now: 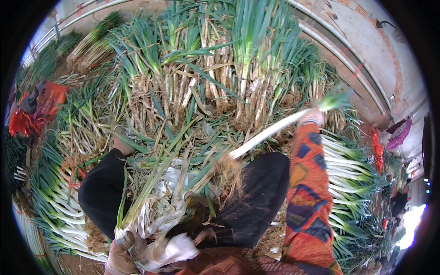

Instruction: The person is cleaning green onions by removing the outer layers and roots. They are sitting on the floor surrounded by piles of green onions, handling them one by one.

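A clean white-stemmed green onion (271, 132) slants across the upper right of my lap, roots toward the middle. My right hand (311, 116), at the end of an orange patterned sleeve, grips it near its green leaves. At the bottom left my left hand (125, 252), in a dirty glove or wrapping, is closed on stripped onion leaves and pale, papery skins (151, 216), which spread over my lap. Ahead stand upright bundles of untrimmed green onions (213, 68) with brown outer skins and roots.
Peeled onions lie in rows on the right (343, 175) and on the left (65, 213). Loose leaf litter (206, 134) covers the ground between my black-trousered knees. Red ties (24, 120) hang at the far left, and white pipes (343, 41) run along the wall at the upper right.
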A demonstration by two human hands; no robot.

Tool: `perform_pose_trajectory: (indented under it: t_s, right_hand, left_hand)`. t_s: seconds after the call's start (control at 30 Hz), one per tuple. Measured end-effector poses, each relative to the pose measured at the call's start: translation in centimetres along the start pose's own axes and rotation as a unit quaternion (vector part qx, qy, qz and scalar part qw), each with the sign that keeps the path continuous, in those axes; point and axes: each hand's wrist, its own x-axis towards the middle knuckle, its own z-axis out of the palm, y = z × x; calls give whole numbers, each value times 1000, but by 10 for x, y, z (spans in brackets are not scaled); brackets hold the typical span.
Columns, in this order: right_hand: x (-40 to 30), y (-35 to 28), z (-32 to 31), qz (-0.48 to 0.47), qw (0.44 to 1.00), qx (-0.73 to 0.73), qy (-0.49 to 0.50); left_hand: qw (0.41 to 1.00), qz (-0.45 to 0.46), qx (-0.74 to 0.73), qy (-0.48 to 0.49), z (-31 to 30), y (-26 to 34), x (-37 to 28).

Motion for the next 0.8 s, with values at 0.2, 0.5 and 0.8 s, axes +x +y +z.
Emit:
perform_pose_trajectory:
  t_s: [0.2,0.5,0.8]
  right_hand:
    - [0,-34,32,-22,998,-17,-49]
    - [-166,-10,79,-41,917,-221,-328]
    - [-545,43,135,-33,599,-113,-792]
  left_hand:
    - [838,186,499,-114,-12,21,94]
    - [420,107,901,8,58,83,131]
    - [775,495,316,236,-26,-22,43]
